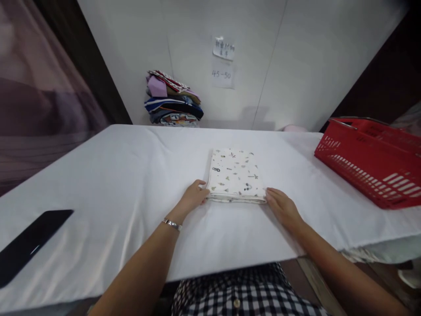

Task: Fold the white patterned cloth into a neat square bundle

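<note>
A folded white cloth (235,173) printed with small dark and tan figures lies flat on the white-covered table (158,175). Its folded layers show along the near edge. My left hand (193,195) pinches the near left corner, thumb on top and fingers partly hidden at the edge. At the near right corner, my right hand (281,205) grips the cloth with the thumb above and the other fingers mostly out of sight below. A silver band circles my left wrist.
A red plastic basket (371,160) stands on the table's right side. A black phone-like slab (33,241) lies at the near left. Several folded clothes form a stack (174,101) at the back, against a white wall with paper notes (223,63). Pinkish fabric hangs at the left.
</note>
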The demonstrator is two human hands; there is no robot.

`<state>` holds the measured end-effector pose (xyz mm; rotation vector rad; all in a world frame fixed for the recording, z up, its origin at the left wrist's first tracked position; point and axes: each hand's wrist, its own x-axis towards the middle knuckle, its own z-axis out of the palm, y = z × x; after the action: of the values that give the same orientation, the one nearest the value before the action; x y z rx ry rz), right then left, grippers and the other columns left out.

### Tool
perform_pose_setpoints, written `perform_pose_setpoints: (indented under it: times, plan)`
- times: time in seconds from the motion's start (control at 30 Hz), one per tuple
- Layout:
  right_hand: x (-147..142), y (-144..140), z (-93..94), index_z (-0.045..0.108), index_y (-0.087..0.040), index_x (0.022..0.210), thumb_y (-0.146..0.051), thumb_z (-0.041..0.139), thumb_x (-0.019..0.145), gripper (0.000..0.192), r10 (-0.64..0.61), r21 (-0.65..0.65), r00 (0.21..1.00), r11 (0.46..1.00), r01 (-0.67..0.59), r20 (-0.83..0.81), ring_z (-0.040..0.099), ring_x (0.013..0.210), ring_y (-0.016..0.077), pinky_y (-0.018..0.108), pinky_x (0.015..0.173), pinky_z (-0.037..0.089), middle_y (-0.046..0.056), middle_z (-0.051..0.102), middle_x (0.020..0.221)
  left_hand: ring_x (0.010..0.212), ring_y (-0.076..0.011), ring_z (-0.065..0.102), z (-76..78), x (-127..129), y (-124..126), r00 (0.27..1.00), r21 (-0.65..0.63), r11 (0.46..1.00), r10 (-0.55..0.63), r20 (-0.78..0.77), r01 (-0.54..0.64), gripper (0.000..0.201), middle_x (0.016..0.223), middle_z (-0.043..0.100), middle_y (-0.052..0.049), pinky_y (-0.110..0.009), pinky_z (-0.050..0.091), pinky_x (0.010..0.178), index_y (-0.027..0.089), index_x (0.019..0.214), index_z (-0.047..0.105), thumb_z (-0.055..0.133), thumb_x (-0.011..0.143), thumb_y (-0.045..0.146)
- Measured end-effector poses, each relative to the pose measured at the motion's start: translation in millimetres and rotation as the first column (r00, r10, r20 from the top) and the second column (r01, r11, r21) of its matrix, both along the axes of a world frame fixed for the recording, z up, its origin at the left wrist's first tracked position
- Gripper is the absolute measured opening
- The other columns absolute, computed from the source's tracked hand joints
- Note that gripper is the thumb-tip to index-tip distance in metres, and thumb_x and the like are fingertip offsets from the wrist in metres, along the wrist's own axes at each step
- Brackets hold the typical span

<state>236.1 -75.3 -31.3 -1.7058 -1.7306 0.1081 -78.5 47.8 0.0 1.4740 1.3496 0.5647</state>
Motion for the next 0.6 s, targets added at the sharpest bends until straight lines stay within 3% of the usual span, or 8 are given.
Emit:
perform_pose_setpoints:
  times: [0.07, 0.13, 0.43, 0.6]
  plan:
    - [2.5, -5.7, -3.0, 0.065, -0.022, 0.108, -0.046, 0.047, 0.086, 0.037, -0.09, -0.024, 0.985, 0.996, 0.088, -0.146, 0.056, 0.107, 0.023, 0.042, 0.093, 0.046, 0.008, 0.061, 0.117, 0.05, -0.012, 0.056, 2.8, 0.5, -1.2, 1.0, 0.007, 1.0, 0.004, -0.022, -0.004, 0.04, 0.058, 0.058, 0.002, -0.021, 0.043, 0.048, 0.016, 0.108, 0.049, 0.059, 0.07, 0.026]
    - [-1.3, -7.7, -4.1, 0.065, -0.022, 0.106, -0.046, 0.05, 0.084, 0.036, -0.096, -0.023, 0.971, 0.995, 0.093, -0.218, 0.057, 0.103, 0.0223, 0.039, 0.086, 0.049, 0.008, 0.062, 0.114, 0.051, -0.0119, 0.056, 7.2, 1.3, -3.6, 0.999, 0.006, 1.0, 0.002, -0.036, -0.002, 0.039, 0.059, 0.057, 0.002, -0.021, 0.043, 0.048, 0.016, 0.107, 0.049, 0.058, 0.07, 0.027]
    - [-14.6, -5.3, 3.5, 0.06, -0.022, 0.112, -0.032, 0.054, 0.082, 0.031, 0.009, -0.041, 0.992, 0.999, -0.015, -0.127, 0.059, 0.085, 0.0175, 0.03, 0.068, 0.05, 0.007, 0.06, 0.109, 0.049, -0.0117, 0.052, 20.9, 5.4, -11.5, 1.0, 0.013, 1.0, 0.023, -0.008, -0.022, 0.041, 0.056, 0.055, 0.003, -0.022, 0.041, 0.048, 0.014, 0.105, 0.051, 0.058, 0.068, 0.028]
    - [-7.5, -6.9, 1.5, 0.061, -0.022, 0.109, -0.034, 0.052, 0.084, 0.029, 0.074, -0.04, 0.971, 0.996, -0.086, -0.227, 0.059, 0.078, 0.0156, 0.028, 0.064, 0.05, 0.007, 0.061, 0.105, 0.049, -0.0114, 0.051, 19.3, 5.0, -10.3, 1.0, -0.001, 1.0, 0.022, 0.016, -0.022, 0.042, 0.056, 0.054, 0.003, -0.022, 0.04, 0.047, 0.013, 0.106, 0.051, 0.058, 0.067, 0.029]
